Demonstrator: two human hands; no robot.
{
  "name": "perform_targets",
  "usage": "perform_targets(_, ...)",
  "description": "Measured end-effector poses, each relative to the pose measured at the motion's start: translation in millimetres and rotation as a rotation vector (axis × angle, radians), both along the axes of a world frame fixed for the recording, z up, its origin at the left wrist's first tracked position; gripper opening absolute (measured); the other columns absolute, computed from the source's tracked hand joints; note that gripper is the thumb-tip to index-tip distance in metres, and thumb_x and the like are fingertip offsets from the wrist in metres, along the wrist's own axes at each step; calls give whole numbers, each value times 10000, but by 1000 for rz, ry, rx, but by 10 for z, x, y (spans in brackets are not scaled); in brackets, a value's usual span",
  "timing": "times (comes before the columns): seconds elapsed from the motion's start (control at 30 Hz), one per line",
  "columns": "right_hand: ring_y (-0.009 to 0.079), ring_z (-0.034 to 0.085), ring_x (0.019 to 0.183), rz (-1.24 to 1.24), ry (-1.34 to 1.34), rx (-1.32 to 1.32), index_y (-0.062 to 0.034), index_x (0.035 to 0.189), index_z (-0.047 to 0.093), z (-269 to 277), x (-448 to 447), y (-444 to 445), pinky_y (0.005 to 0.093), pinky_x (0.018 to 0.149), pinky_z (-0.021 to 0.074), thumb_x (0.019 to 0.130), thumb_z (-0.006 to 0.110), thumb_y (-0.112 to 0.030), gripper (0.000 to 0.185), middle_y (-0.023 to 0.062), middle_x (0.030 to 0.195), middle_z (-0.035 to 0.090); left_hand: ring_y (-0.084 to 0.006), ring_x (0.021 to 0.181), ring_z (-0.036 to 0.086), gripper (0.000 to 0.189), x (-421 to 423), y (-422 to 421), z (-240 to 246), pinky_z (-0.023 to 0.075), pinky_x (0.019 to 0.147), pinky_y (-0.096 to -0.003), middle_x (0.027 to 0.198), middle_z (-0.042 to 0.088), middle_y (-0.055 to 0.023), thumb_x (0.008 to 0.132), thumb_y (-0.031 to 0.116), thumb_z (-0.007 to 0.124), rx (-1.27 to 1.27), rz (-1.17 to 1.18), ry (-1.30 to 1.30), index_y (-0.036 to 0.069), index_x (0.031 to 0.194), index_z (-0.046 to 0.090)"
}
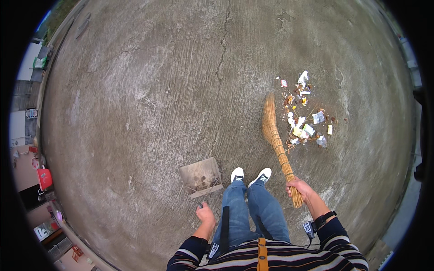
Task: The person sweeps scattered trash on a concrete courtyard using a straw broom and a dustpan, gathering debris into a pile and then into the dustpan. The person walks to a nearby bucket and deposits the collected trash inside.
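My right hand (298, 188) is wrapped around the bound handle of a straw broom (279, 149), whose bristles point away from me. Right beside the bristles lies a scattered heap of litter (300, 128) with crumpled white tissues, plastic wrappers, thin sticks and brown bits. On my left side, my left hand (205, 214) grips the dark handle end (200, 205) of a dustpan. The dustpan (200, 172) has a worn, flat pan with dark dirt near its back edge. Whether the pan touches the ground cannot be told.
Rough concrete ground (152, 101) spreads around me, with a long crack (222, 54) ahead. My sneakers (238, 174) stand between dustpan and broom. Along the far left edge are a red basin (44, 178), a wooden chair (77, 253) and house fronts.
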State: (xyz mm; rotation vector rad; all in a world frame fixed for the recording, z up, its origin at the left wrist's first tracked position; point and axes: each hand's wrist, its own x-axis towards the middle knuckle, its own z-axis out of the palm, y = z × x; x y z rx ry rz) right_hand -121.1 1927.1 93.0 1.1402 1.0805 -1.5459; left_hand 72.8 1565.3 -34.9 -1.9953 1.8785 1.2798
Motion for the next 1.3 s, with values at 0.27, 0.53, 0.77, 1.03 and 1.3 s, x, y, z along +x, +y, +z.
perform_targets(0.27, 148, 522, 499, 318, 25, -270, -50, 1087, 362, -300, -165, -864, 299, 423, 473, 750, 599, -44, 412, 59, 670, 498, -172, 372, 356, 264, -176, -195, 159, 267, 316, -329, 514, 396, -39, 816, 288, 535, 51, 28, -68, 75, 684, 454)
perform_targets(0.53, 144, 538, 502, 319, -29, -293, -44, 932, 465, -881, -952, 24, 295, 419, 472, 741, 627, -98, 256, 60, 643, 527, -127, 395, 335, 303, -893, -1098, 1036, 245, 368, -278, 488, 364, 13, 842, 340, 522, 293, 274, -175, 157, 644, 383)
perform_targets(0.77, 161, 526, 496, 260, 71, 133, -40, 1162, 324, -135, -1401, 1218, 300, 415, 467, 725, 598, -21, 516, 81, 746, 505, -134, 405, 325, 307, -1591, -1173, 1272, 236, 362, -278, 497, 362, 8, 844, 335, 520, 218, 437, -88, 155, 643, 374)
perform_targets(1.03, 172, 534, 483, 117, 169, -163, -37, 1239, 256, -194, -2283, 593, 310, 409, 464, 724, 608, -14, 624, 84, 658, 510, -126, 413, 285, 324, -2886, -1403, 1814, 213, 367, -267, 499, 327, 27, 871, 381, 450, 186, 293, 8, 176, 640, 353)
perform_targets(1.3, 170, 529, 458, -205, 183, -236, -26, 804, 503, -1029, -3291, 948, 309, 413, 464, 726, 625, -104, 164, 93, 621, 545, -118, 413, 325, 303, -4555, -1482, 1975, 236, 375, -262, 493, 336, 34, 874, 388, 454, 184, 121, 57, 182, 667, 373)
